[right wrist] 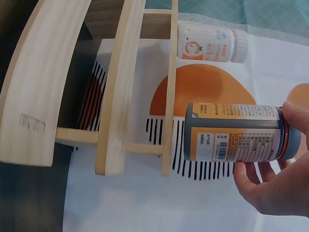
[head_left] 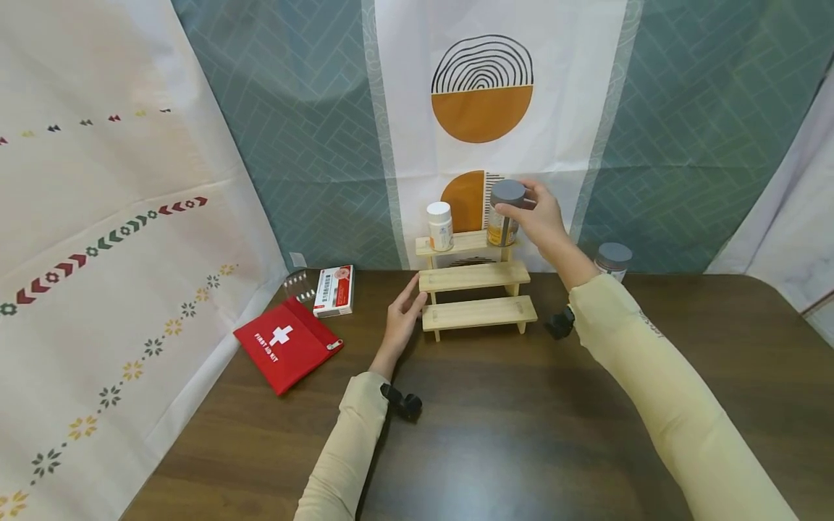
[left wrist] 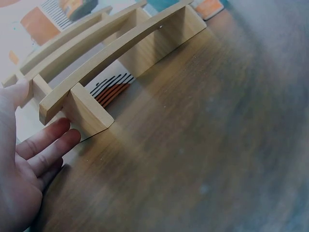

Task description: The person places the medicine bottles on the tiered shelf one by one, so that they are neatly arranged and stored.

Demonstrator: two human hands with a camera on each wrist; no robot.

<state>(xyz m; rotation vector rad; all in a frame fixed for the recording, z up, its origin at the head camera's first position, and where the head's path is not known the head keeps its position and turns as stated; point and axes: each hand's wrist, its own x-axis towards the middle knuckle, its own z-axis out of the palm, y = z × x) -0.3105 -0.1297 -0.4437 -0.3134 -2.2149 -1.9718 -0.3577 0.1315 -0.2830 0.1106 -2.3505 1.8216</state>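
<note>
A three-step wooden rack [head_left: 478,312] stands against the back cloth. My right hand [head_left: 541,217] grips a grey-lidded supplement bottle [right wrist: 234,133] near its lid, upright at the right end of the top step; whether its base touches the wood I cannot tell. On the left end of that step stands a white vitamin bottle [head_left: 440,228]. Beside the rack's left side is my left hand [head_left: 399,322], its fingers nearly straight and touching the wooden end [left wrist: 87,113].
A second grey-lidded bottle [head_left: 613,260] stands at the table's back right, partly behind my right arm. To the left lie a red first aid pouch [head_left: 287,344], a red-and-white medicine box [head_left: 334,291] and a clear blister pack [head_left: 299,286].
</note>
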